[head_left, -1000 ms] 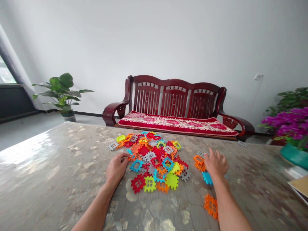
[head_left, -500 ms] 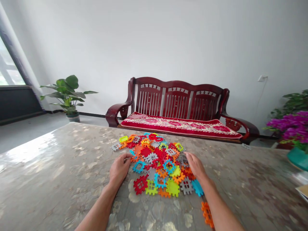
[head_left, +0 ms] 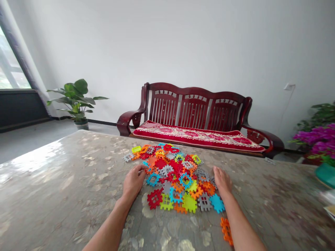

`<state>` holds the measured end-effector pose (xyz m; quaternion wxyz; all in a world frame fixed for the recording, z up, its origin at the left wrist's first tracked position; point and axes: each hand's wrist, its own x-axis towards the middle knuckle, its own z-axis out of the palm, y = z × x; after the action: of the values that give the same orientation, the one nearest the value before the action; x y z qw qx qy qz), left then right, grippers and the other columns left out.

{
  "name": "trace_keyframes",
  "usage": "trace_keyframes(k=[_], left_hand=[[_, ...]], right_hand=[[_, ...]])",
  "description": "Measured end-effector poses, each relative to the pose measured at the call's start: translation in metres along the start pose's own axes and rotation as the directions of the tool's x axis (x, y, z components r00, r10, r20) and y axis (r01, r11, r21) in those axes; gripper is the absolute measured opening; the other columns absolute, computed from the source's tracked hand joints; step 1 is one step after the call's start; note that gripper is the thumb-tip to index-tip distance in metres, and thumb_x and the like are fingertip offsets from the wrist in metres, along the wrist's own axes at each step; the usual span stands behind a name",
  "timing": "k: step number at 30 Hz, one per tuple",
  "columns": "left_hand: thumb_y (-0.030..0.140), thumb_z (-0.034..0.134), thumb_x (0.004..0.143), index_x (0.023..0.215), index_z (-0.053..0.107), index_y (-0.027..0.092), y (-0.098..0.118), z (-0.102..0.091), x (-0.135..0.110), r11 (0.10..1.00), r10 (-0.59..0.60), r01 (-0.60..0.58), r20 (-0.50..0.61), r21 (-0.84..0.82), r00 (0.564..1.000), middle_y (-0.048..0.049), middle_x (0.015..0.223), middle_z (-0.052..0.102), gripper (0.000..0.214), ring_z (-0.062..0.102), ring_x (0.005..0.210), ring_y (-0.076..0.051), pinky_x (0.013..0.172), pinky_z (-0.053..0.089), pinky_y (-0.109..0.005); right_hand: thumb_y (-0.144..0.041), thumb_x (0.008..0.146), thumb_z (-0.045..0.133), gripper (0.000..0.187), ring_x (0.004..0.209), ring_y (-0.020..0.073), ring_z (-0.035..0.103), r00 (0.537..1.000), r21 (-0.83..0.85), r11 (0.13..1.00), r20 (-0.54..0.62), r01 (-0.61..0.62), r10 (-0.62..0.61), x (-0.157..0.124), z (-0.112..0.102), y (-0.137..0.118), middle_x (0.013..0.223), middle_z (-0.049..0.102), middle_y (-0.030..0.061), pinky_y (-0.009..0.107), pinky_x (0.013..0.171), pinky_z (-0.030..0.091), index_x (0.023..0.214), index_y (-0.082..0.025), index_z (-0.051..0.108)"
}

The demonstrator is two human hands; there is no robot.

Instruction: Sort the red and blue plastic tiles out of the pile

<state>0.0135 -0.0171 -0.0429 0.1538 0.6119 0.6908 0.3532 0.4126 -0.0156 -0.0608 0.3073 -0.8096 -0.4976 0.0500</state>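
The left hand and right hand lie flat, fingers loosely spread and gripping nothing, flanking the tile pile mid-table; squeezing too hard could buckle it, scattering tiles like the stray orange tile.

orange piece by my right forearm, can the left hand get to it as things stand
Probably yes: the orange piece lies beside the right forearm on the side facing the left hand, only bare table between.
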Motion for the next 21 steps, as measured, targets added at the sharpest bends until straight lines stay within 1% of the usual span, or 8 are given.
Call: trace_keyframes(k=[6, 11, 13, 15, 17, 18, 20, 21], left_hand=[[0.024, 0.048, 0.083, 0.093, 0.071, 0.025, -0.002, 0.001, 0.001, 1.0, 0.007, -0.007, -0.008, -0.022, 1.0, 0.0006, 0.095, 0.075, 0.025, 0.067, 0.088, -0.017, 0.078, 0.048, -0.025], [0.024, 0.046, 0.083, 0.096, 0.071, 0.024, -0.003, 0.001, -0.001, 0.998, 0.013, -0.016, -0.044, -0.058, 0.999, -0.0001, 0.095, 0.074, 0.028, 0.067, 0.087, -0.018, 0.08, 0.049, -0.026], [0.022, 0.044, 0.084, 0.095, 0.07, 0.024, -0.002, 0.001, -0.003, 0.995, 0.063, -0.068, -0.081, -0.069, 0.995, -0.0009, 0.098, 0.073, 0.029, 0.066, 0.09, -0.018, 0.083, 0.049, -0.027], [0.021, 0.043, 0.085, 0.094, 0.069, 0.024, 0.005, 0.001, -0.009, 0.981, 0.166, -0.176, -0.112, -0.079, 0.98, -0.0021, 0.1, 0.071, 0.028, 0.065, 0.094, -0.018, 0.087, 0.048, -0.028], [0.019, 0.043, 0.086, 0.092, 0.069, 0.024, 0.018, 0.002, -0.018, 0.944, 0.308, -0.318, -0.11, -0.089, 0.945, -0.0031, 0.099, 0.07, 0.028, 0.064, 0.097, -0.018, 0.089, 0.047, -0.029], [0.017, 0.043, 0.086, 0.092, 0.069, 0.024, 0.027, 0.003, -0.026, 0.913, 0.388, -0.396, -0.088, -0.099, 0.917, -0.0033, 0.098, 0.07, 0.027, 0.063, 0.098, -0.018, 0.09, 0.047, -0.029], [0.015, 0.045, 0.086, 0.092, 0.068, 0.024, 0.049, 0.005, -0.044, 0.832, 0.54, -0.538, -0.029, -0.136, 0.841, -0.0034, 0.097, 0.07, 0.026, 0.063, 0.097, -0.016, 0.09, 0.046, -0.029], [0.014, 0.045, 0.087, 0.091, 0.068, 0.024, 0.062, 0.007, -0.056, 0.774, 0.623, -0.612, 0.021, -0.164, 0.782, -0.0033, 0.097, 0.071, 0.025, 0.063, 0.096, -0.016, 0.089, 0.046, -0.028]], right_hand=[[-0.047, 0.093, 0.021, 0.06, 0.107, 0.0331, 0.06, 0.988, -0.002, 0.989, -0.049, -0.146, 0.146, 0.003, 0.001, -0.009, 0.115, 0.067, 0.0196, 0.05, 0.093, 0.04, 0.109, -0.019, 0.071], [-0.048, 0.092, 0.024, 0.057, 0.106, 0.0318, 0.06, 0.982, 0.028, 0.983, -0.028, -0.184, 0.185, 0.008, 0.0, -0.009, 0.118, 0.067, 0.0165, 0.052, 0.093, 0.039, 0.112, -0.024, 0.071], [-0.049, 0.092, 0.025, 0.055, 0.109, 0.0313, 0.059, 0.984, 0.036, 0.983, 0.001, -0.178, 0.178, 0.01, -0.002, -0.007, 0.121, 0.066, 0.0139, 0.052, 0.094, 0.038, 0.112, -0.027, 0.071], [-0.048, 0.092, 0.026, 0.054, 0.112, 0.0305, 0.057, 0.985, 0.04, 0.984, 0.031, -0.174, 0.173, 0.01, -0.004, -0.006, 0.126, 0.064, 0.0106, 0.05, 0.097, 0.038, 0.111, -0.029, 0.072], [-0.046, 0.093, 0.025, 0.052, 0.115, 0.0291, 0.056, 0.985, 0.042, 0.985, 0.058, -0.166, 0.163, 0.01, -0.006, -0.006, 0.129, 0.063, 0.0071, 0.048, 0.099, 0.037, 0.109, -0.032, 0.073], [-0.046, 0.093, 0.026, 0.052, 0.117, 0.0285, 0.055, 0.985, 0.043, 0.986, 0.069, -0.159, 0.156, 0.01, -0.007, -0.006, 0.129, 0.063, 0.0055, 0.047, 0.1, 0.036, 0.107, -0.032, 0.073], [-0.047, 0.093, 0.028, 0.05, 0.119, 0.0277, 0.053, 0.986, 0.042, 0.988, 0.083, -0.147, 0.144, 0.008, -0.007, -0.008, 0.132, 0.061, 0.0031, 0.045, 0.103, 0.035, 0.107, -0.032, 0.074], [-0.047, 0.092, 0.029, 0.05, 0.12, 0.0278, 0.053, 0.986, 0.04, 0.988, 0.085, -0.148, 0.144, 0.007, -0.007, -0.01, 0.133, 0.061, 0.0026, 0.044, 0.103, 0.034, 0.108, -0.031, 0.073]])
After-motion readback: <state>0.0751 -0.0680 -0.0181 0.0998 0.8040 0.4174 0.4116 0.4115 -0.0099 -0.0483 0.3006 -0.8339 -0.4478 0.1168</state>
